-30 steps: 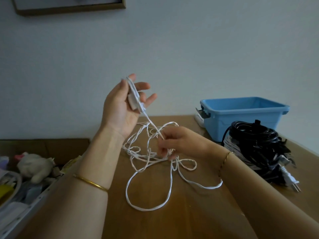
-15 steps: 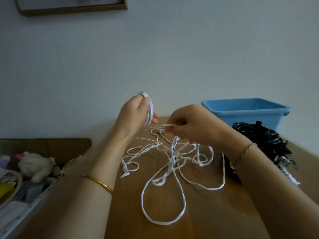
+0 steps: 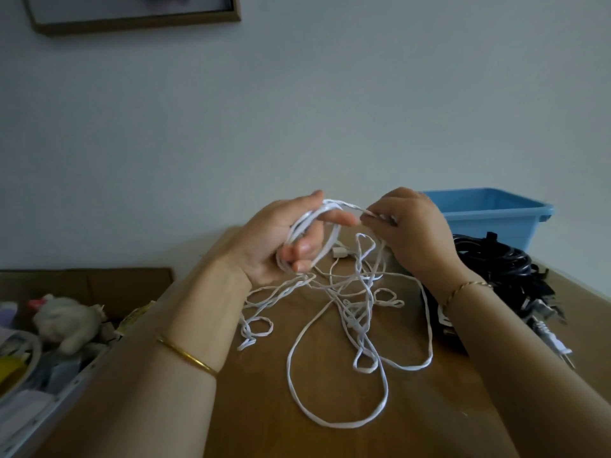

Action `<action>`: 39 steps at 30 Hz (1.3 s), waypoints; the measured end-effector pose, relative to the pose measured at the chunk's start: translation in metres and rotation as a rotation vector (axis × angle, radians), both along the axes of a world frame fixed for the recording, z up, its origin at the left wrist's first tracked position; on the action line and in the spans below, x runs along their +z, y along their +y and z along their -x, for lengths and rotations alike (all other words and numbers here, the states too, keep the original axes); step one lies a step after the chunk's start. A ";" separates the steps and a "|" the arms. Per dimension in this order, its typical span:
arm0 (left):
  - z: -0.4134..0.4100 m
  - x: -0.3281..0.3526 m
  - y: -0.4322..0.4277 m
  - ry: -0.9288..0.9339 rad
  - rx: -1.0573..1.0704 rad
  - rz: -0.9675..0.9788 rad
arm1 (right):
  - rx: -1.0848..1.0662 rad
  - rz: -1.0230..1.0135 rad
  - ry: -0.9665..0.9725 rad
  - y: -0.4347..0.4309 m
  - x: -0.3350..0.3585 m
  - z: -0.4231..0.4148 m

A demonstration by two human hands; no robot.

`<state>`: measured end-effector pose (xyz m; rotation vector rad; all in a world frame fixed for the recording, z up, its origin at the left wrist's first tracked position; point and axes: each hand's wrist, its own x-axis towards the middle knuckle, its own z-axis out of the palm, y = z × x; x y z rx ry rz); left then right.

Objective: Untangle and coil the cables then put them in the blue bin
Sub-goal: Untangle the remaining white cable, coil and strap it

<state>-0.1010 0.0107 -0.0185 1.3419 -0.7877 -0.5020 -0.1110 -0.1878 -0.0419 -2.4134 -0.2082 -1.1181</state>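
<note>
A person winds a white cable (image 3: 334, 328) into loops above a wooden tabletop (image 3: 264, 408).

The left hand (image 3: 281, 239) is closed around a few finished turns, while the fingers (image 3: 373, 218) of the right hand (image 3: 413, 233) pinch the strand feeding in just beside them. Most of the cable lies snarled below both hands. Coiling appears barely begun; the next wrap likely calls for drawing slack free of the knots. The blue bin (image 3: 489, 213) waits beyond the right hand, a black cable bundle (image 3: 496, 266) beside it.
</note>
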 end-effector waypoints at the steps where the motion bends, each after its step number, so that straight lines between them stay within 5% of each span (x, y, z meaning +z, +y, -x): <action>1: -0.002 0.001 0.002 0.020 0.061 0.027 | 0.004 -0.045 0.031 -0.001 -0.001 -0.001; 7: -0.014 0.006 0.020 0.264 0.283 0.371 | 0.302 -0.480 0.259 0.004 0.000 0.006; 15: -0.016 0.010 0.024 0.259 0.421 0.621 | 0.464 -0.902 0.414 0.010 -0.007 0.002; 17: -0.017 0.009 0.024 0.274 0.409 0.669 | 0.422 -0.789 0.387 0.014 -0.011 -0.001; 20: -0.019 0.008 0.024 0.265 0.372 0.784 | 0.306 -0.326 0.452 0.024 -0.011 0.000; 24: -0.023 0.006 0.028 0.196 0.426 0.803 | 0.418 0.035 0.648 0.047 -0.005 0.008; 29: -0.028 -0.007 0.014 0.045 0.718 0.553 | 0.456 0.178 0.561 0.062 0.011 0.023; 32: -0.020 -0.013 0.007 -0.457 0.899 -0.036 | 0.425 0.151 0.458 0.059 0.020 0.029; 35: -0.011 -0.011 0.001 -0.807 0.819 -0.446 | 0.373 0.103 0.366 0.052 0.026 0.029; 39: 0.003 0.000 -0.003 -0.740 0.610 -0.514 | 0.257 -0.002 0.135 0.041 0.027 0.023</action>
